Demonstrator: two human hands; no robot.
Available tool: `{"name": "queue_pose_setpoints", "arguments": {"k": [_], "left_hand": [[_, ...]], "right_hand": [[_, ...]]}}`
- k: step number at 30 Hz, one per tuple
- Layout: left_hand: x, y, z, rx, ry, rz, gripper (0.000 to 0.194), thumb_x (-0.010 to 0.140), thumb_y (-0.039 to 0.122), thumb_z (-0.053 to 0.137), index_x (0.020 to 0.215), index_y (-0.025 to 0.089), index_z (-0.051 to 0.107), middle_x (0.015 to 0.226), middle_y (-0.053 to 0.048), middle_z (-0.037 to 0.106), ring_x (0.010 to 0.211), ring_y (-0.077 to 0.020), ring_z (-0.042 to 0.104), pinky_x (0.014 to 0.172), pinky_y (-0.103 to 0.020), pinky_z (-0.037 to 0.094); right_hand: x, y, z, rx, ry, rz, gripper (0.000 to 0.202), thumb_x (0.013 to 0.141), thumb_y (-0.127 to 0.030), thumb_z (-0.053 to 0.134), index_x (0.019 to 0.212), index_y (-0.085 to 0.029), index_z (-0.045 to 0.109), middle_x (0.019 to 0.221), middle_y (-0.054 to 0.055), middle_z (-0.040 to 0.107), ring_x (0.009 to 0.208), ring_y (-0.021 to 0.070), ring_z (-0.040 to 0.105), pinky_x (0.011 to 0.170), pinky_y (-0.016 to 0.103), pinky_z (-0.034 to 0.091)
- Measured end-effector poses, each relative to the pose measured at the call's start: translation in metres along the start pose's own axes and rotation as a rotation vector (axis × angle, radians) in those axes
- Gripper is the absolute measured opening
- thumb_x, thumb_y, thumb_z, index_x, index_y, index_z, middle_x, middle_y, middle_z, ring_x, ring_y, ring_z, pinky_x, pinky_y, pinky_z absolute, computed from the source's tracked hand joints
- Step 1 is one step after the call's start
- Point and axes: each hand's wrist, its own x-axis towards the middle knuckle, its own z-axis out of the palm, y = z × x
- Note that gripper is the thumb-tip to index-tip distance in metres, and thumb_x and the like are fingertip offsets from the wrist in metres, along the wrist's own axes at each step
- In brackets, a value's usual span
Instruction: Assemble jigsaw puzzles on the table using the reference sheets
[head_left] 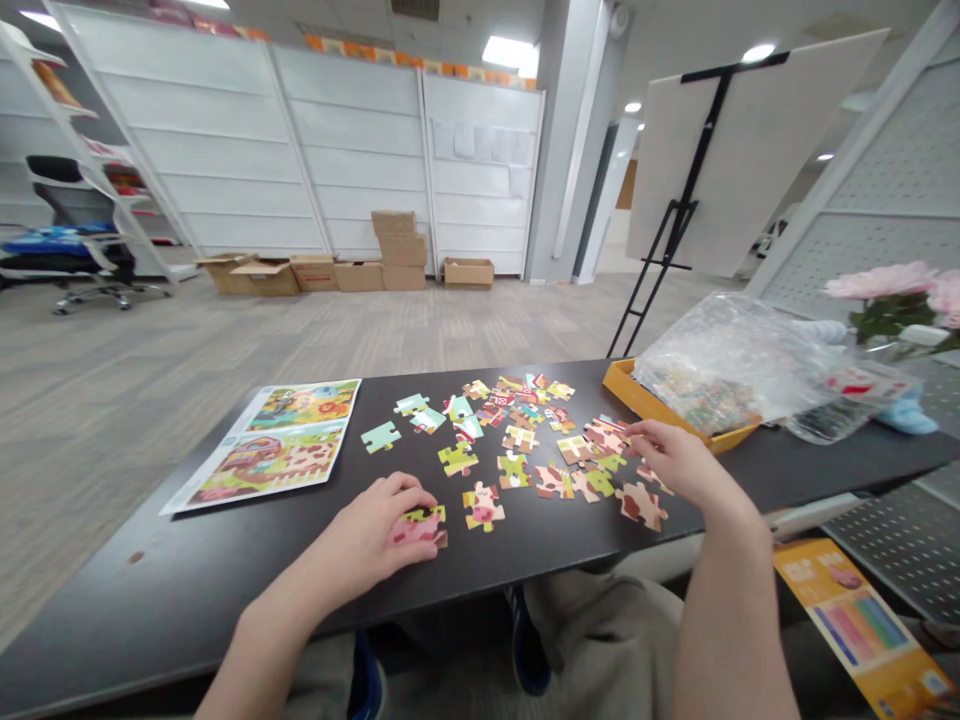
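On the black tabletop, my left hand (384,520) is curled over a pink and green puzzle piece (429,526), its thumb and fingers at the edges. Just to the right of it lies a piece with a pink animal face (484,507). My right hand (675,458) reaches over the right side of the spread pieces, fingertips pinched at a red and pink puzzle piece (606,434). A brown-spotted piece (641,506) lies below that hand. Several more pieces are scattered between the hands, among them a pale blue one (381,437).
A printed picture sheet (277,440) lies at the left of the black table (247,555). An orange box (626,392) with a clear plastic bag (720,350) stands at the right, near pink flowers (885,282). Below the table edge is an orange printed package (862,625).
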Motion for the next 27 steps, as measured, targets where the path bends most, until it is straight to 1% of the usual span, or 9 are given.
{"name": "queue_pose_setpoints", "arguments": {"k": [2,5,7,12,17,19,23,25,27], "left_hand": [[0.0,-0.002,0.001,-0.001,0.009,0.007,0.034,0.082,0.044,0.072,0.111,0.027,0.072,0.124,-0.007,0.063,0.111,-0.0265,0.062,0.101,-0.037,0.05],[0.0,-0.007,0.004,0.007,0.035,0.032,0.032,0.082,0.044,0.071,0.109,0.027,0.072,0.124,-0.006,0.064,0.109,-0.0259,0.064,0.1,-0.036,0.05],[-0.001,-0.011,0.007,0.013,0.052,0.044,0.031,0.083,0.045,0.071,0.109,0.028,0.073,0.123,-0.006,0.065,0.109,-0.0254,0.065,0.099,-0.035,0.051],[-0.004,-0.021,0.011,0.037,0.085,0.071,0.034,0.084,0.049,0.071,0.112,0.031,0.072,0.127,-0.005,0.065,0.112,-0.0249,0.066,0.099,-0.032,0.052],[-0.005,-0.028,0.012,0.029,0.082,0.09,0.035,0.085,0.05,0.069,0.113,0.03,0.072,0.127,-0.006,0.066,0.113,-0.0259,0.065,0.1,-0.033,0.052],[-0.004,-0.028,0.013,0.022,0.077,0.079,0.036,0.085,0.051,0.069,0.113,0.03,0.073,0.128,-0.006,0.065,0.114,-0.0268,0.065,0.101,-0.035,0.051],[-0.003,-0.026,0.012,0.018,0.064,0.058,0.036,0.085,0.051,0.069,0.113,0.03,0.073,0.128,-0.006,0.065,0.114,-0.027,0.064,0.102,-0.036,0.051],[-0.002,-0.024,0.011,0.024,0.063,0.061,0.036,0.084,0.051,0.07,0.113,0.029,0.073,0.127,-0.007,0.065,0.112,-0.0268,0.065,0.1,-0.035,0.052],[-0.001,-0.023,0.01,0.028,0.068,0.071,0.036,0.084,0.05,0.07,0.112,0.029,0.073,0.126,-0.007,0.066,0.111,-0.0267,0.066,0.099,-0.035,0.053]], "right_hand": [[-0.004,0.009,-0.012,-0.032,0.082,0.021,0.029,0.089,-0.032,0.048,0.102,-0.022,0.073,0.088,0.006,0.079,0.073,0.0213,0.071,0.07,0.031,0.054],[-0.009,0.022,-0.026,-0.066,0.216,0.062,0.03,0.088,-0.032,0.048,0.102,-0.022,0.072,0.092,0.008,0.079,0.079,0.0233,0.073,0.076,0.035,0.055],[-0.011,0.028,-0.029,-0.05,0.237,0.075,0.028,0.086,-0.033,0.051,0.102,-0.022,0.071,0.094,0.009,0.079,0.083,0.0244,0.073,0.078,0.036,0.055],[-0.01,0.033,-0.027,-0.042,0.15,0.091,0.02,0.082,-0.036,0.06,0.09,-0.023,0.072,0.092,0.006,0.079,0.083,0.0236,0.073,0.08,0.034,0.054],[-0.008,0.04,-0.026,-0.082,0.142,0.111,0.017,0.083,-0.033,0.062,0.091,-0.022,0.073,0.093,0.005,0.079,0.083,0.0223,0.073,0.079,0.032,0.053],[-0.006,0.043,-0.023,-0.098,0.113,0.116,0.017,0.083,-0.032,0.063,0.092,-0.022,0.073,0.092,0.005,0.079,0.082,0.022,0.072,0.078,0.031,0.052],[0.003,0.036,-0.008,-0.141,-0.002,0.114,0.018,0.084,-0.028,0.063,0.097,-0.021,0.074,0.091,0.005,0.078,0.082,0.0212,0.072,0.074,0.029,0.051],[0.008,0.029,0.002,-0.183,-0.028,0.102,0.022,0.085,-0.033,0.065,0.1,-0.02,0.075,0.096,0.007,0.078,0.086,0.0225,0.072,0.075,0.029,0.05],[0.014,0.022,0.012,-0.235,-0.004,0.074,0.031,0.084,-0.041,0.068,0.105,-0.019,0.075,0.104,0.009,0.076,0.093,0.0249,0.071,0.079,0.03,0.05]]}}
